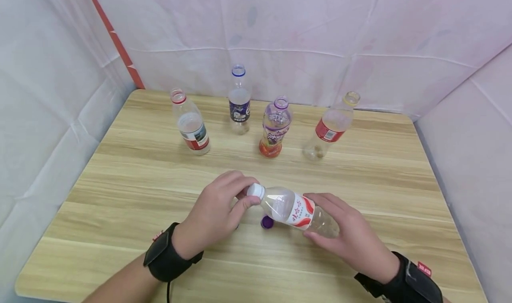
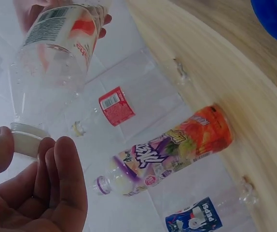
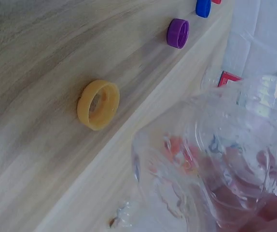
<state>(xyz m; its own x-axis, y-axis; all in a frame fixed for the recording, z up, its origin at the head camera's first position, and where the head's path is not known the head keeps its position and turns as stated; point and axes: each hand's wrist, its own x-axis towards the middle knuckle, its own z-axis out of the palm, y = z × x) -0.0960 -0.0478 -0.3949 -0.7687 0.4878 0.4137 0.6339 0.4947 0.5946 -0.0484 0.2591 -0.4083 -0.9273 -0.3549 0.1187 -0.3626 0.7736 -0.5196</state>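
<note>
A clear plastic bottle (image 1: 280,203) with a red-and-white label is held tilted above the table, its neck toward the left. My left hand (image 1: 218,203) pinches the white cap (image 1: 256,191) at its mouth between thumb and fingers. Around the lower end of the bottle, my right hand (image 1: 352,232) grips with thumb and fingers on opposite sides. The cap sits on the neck in the left wrist view; whether it is tight I cannot tell. Below the bottle a purple cap (image 1: 267,222) lies on the table. A yellow cap (image 3: 98,105) shows in the right wrist view.
Uncapped bottles stand behind: one with a red ring (image 1: 194,132), a Pepsi bottle (image 1: 240,103), a purple-labelled bottle (image 1: 276,127) and one with a yellow ring (image 1: 330,127). A blue cap (image 3: 203,8) lies beyond the purple one. White cloth (image 1: 280,23) encloses the wooden table (image 1: 120,196).
</note>
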